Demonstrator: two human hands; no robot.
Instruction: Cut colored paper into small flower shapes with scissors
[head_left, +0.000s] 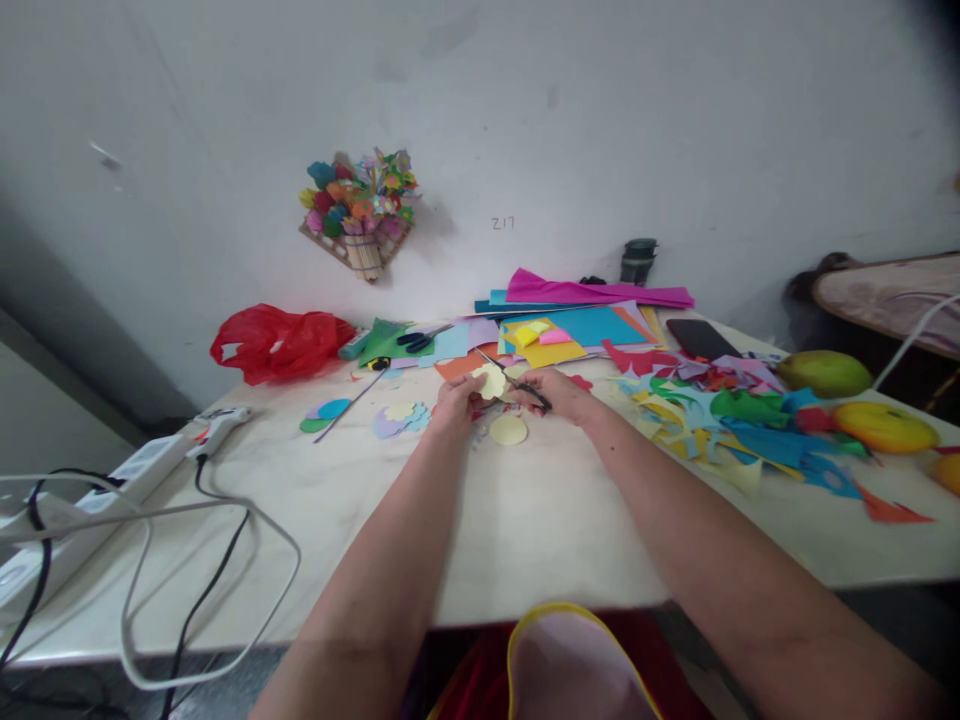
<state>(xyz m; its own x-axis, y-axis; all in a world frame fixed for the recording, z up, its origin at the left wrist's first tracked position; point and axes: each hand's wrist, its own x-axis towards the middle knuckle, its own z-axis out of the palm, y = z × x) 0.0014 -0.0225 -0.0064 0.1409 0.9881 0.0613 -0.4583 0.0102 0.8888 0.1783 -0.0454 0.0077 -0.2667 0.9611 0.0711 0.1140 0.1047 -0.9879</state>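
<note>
Between the fingers of my left hand [459, 398] is a pale yellow paper flower [491, 382] with a scalloped edge. My right hand [559, 393] grips dark-handled scissors [531, 392], their blades at the flower's upper right edge. Just below the hands a pale yellow paper circle [508, 430] lies flat on the table. To the left are several cut paper flowers [405, 418] in lilac, blue and cream. Farther left sit a blue paper circle [334, 408] and a green one, partly overlapping.
Paper scraps [720, 410] and mangoes [885, 427] cover the table's right side, near a phone [703, 339]. Coloured sheets [600, 327], another pair of scissors [420, 340] and a red plastic bag [281, 343] lie along the back. A power strip [142, 460] with loose cables occupies the left.
</note>
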